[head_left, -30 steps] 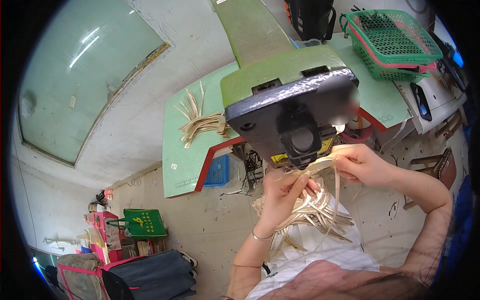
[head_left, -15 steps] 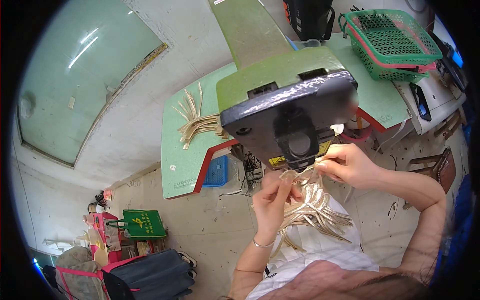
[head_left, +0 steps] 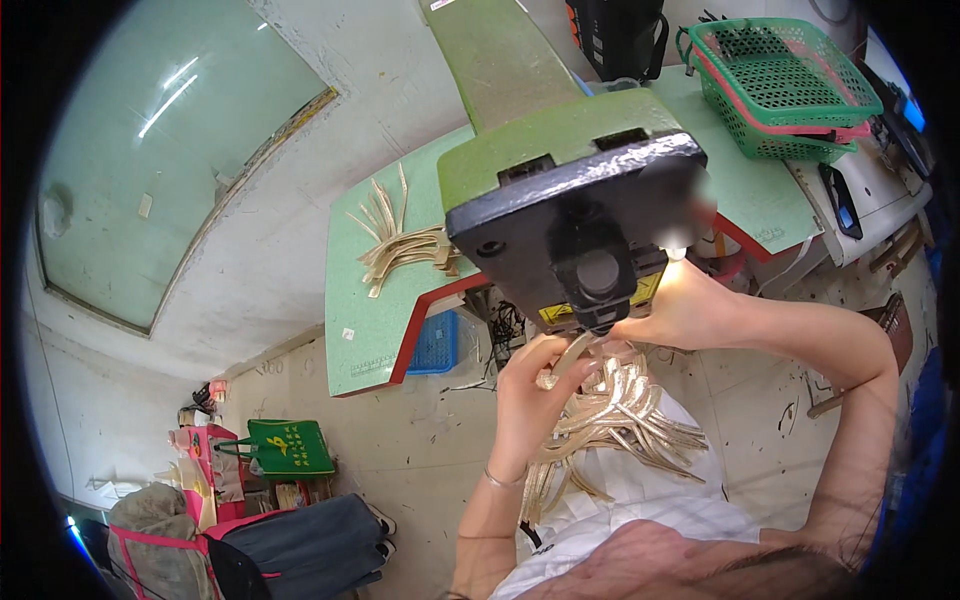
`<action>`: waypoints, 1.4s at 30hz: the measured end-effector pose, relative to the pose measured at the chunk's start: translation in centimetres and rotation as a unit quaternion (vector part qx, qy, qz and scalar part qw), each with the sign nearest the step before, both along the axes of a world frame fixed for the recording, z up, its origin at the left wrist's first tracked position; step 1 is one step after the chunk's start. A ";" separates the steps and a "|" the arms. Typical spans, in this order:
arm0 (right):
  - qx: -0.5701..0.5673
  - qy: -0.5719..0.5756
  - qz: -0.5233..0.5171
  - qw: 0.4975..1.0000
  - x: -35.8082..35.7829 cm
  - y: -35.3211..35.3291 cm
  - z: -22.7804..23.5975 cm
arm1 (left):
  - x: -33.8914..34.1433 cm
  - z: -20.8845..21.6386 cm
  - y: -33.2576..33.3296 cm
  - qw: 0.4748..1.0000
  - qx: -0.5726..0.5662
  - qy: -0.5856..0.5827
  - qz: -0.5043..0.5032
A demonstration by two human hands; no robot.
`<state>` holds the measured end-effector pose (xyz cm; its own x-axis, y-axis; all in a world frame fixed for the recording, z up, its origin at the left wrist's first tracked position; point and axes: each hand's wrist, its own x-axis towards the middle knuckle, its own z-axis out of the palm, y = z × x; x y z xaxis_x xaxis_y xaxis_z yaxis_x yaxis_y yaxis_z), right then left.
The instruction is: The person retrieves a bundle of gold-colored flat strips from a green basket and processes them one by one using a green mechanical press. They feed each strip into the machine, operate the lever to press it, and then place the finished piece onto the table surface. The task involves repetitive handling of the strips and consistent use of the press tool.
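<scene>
holding one curved tan strip [head_left: 568,358] up under black machine head [head_left: 590,240], left hand [head_left: 535,395] and right hand [head_left: 675,310] pinching its ends to keep it steady; more strips [head_left: 610,420] piled on lap.

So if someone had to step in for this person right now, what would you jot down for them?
Left hand: pinching one curved pale strip up under the machine head.
Right hand: at the machine's underside beside that strip; its grip is hidden.
Loose bundle of strips lies on the lap, below the hands.
Another pile of strips sits on the green table, at the left.
Which pile is finished cannot be told.
</scene>
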<state>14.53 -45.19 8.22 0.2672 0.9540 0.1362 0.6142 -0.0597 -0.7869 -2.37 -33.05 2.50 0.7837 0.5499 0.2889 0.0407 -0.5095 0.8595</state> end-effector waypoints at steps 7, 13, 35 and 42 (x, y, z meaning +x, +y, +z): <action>-0.391 -0.082 0.130 0.908 3.2 0.5 5.6 | 0.2 1.6 0.7 0.941 -0.314 0.060 -0.106; -0.198 0.225 0.039 0.953 5.3 -3.8 1.1 | -0.5 0.0 -0.4 0.929 -0.365 -0.003 -0.065; -0.062 0.161 -0.021 0.985 -0.3 -1.1 0.5 | -6.0 -2.9 -0.8 0.890 -0.425 -0.136 0.091; -0.099 0.134 -0.042 0.985 -0.6 -0.4 0.9 | -2.5 -3.1 0.7 0.983 -0.051 -0.087 0.156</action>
<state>13.97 -45.63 9.15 0.3481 0.9274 -0.1369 0.3728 -0.2709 -0.8875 -4.82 -32.32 -0.61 0.5152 0.7889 0.3349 0.0295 -0.4068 0.9130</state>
